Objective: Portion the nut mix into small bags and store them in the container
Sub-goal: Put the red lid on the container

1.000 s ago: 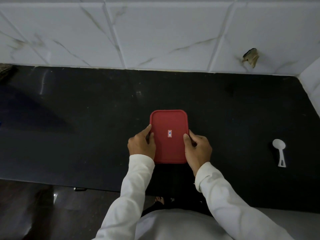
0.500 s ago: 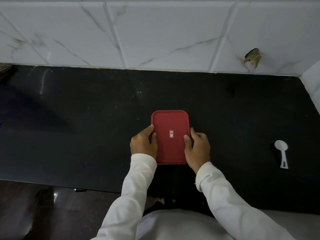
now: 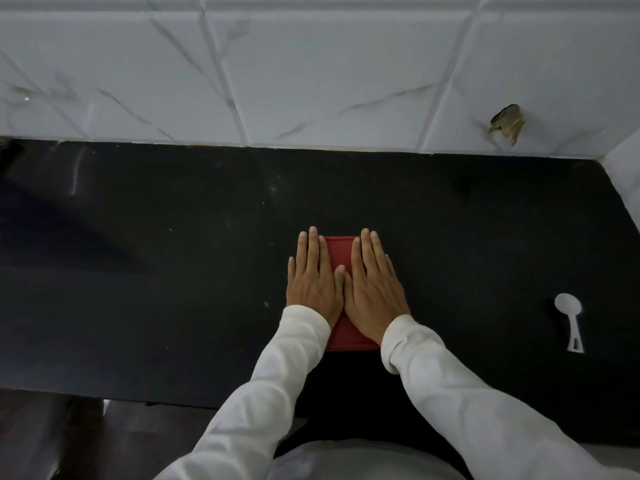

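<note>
A container with a red rectangular lid (image 3: 341, 252) sits on the black counter (image 3: 173, 271), in the middle near the front. My left hand (image 3: 313, 280) lies flat, palm down, on the lid's left half. Beside it my right hand (image 3: 374, 282) lies flat on the right half, thumbs touching. Both hands have straight fingers reaching past the lid's far edge and hold nothing. The container's body and anything inside it are hidden. No bags or nuts show.
A white plastic scoop (image 3: 569, 322) lies on the counter to the right, handle toward me. A white marble-tiled wall (image 3: 311, 71) backs the counter, with a chipped spot (image 3: 507, 124) at the right. A side wall (image 3: 627, 181) closes the right end.
My hands gripped the lid's left and right sides before. Now both lie flat on top of it, fingers stretched forward, covering most of the lid.
</note>
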`<state>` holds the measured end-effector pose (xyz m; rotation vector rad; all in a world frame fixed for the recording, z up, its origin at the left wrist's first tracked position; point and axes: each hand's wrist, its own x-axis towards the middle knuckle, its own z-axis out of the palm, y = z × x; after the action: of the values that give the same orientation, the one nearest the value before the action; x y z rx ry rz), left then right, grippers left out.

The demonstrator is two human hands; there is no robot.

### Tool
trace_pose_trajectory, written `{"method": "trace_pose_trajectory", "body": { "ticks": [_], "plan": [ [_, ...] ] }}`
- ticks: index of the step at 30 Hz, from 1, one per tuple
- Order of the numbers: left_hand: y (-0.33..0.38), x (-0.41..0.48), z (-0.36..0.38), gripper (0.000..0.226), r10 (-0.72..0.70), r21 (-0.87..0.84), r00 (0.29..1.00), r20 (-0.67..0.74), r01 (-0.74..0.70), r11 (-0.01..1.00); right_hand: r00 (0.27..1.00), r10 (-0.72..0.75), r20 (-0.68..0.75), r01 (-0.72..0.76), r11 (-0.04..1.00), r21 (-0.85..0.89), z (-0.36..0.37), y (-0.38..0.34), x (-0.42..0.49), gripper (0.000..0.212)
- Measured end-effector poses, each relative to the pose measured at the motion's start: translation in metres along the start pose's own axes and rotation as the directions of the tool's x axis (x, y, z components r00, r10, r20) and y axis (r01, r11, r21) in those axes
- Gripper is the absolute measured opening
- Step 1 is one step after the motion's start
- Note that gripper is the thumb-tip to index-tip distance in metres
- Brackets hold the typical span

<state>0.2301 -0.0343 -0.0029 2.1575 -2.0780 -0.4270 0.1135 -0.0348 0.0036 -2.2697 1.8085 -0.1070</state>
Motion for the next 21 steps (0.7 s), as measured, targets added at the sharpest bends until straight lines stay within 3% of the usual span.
{"method": "trace_pose_trajectory", "body": {
  "ticks": [9, 12, 17, 21],
  "plan": [
    [-0.001, 0.004, 0.002, 0.080, 0.004, 0.006, 1.000, 0.008, -0.004, 1.000, 0.999, -0.009, -0.049, 0.006, 0.999, -0.050, 0.000, -0.002, 0.003, 0.066],
    [-0.001, -0.004, -0.006, 0.084, -0.021, 0.003, 0.999, 0.033, 0.021, 1.000, 0.999, 0.044, 0.025, -0.044, 0.999, -0.010, 0.000, -0.002, -0.002, 0.064],
    [-0.007, -0.045, -0.008, 0.099, -0.018, -0.017, 1.000, 0.023, 0.018, 1.000, 0.996, 0.086, 0.015, -0.087, 0.996, 0.027, 0.001, -0.007, -0.038, 0.068],
    [-0.009, -0.049, 0.000, 0.092, -0.002, -0.064, 1.000, -0.004, 0.001, 0.998, 0.996, 0.085, 0.000, -0.084, 0.992, 0.089, 0.007, -0.004, -0.042, 0.069]
  ]
}}
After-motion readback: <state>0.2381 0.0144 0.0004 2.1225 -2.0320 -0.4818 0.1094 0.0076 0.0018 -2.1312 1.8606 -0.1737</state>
